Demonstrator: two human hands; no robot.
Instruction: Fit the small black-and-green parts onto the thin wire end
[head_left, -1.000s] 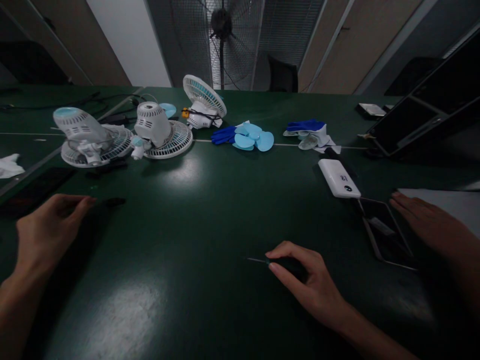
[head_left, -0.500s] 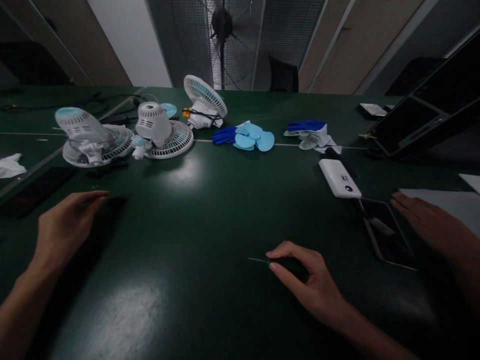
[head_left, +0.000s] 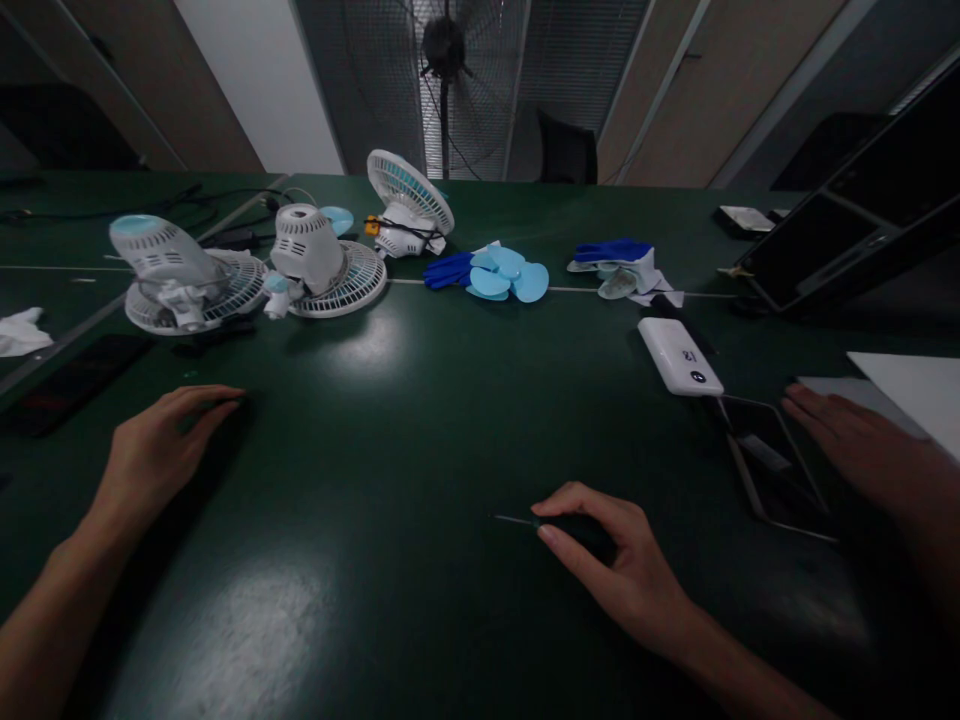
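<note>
My right hand (head_left: 611,560) is closed around the dark handle of a small screwdriver (head_left: 514,519). The thin shaft points left, just above or on the green table. My left hand (head_left: 165,440) is low over the table at left, thumb and fingertips brought together in a pinch. A small dark thing or its shadow is at these fingertips; it is too dark to make out. Beyond that hand stand two white fan heads, the left fan (head_left: 176,275) and the middle fan (head_left: 319,265), lying on their grilles with motor housings up.
A third fan (head_left: 409,210), a light-blue fan blade (head_left: 508,274) on blue gloves (head_left: 448,270) and another glove pair (head_left: 615,262) lie further back. At right are a white power bank (head_left: 679,357), a phone (head_left: 776,465), white paper (head_left: 911,390) and another person's hand (head_left: 862,440).
My left hand has moved right, its fingertips now over the small dark thing. My right hand and the screwdriver stay nearly still. White paper at right has shifted further into view.
</note>
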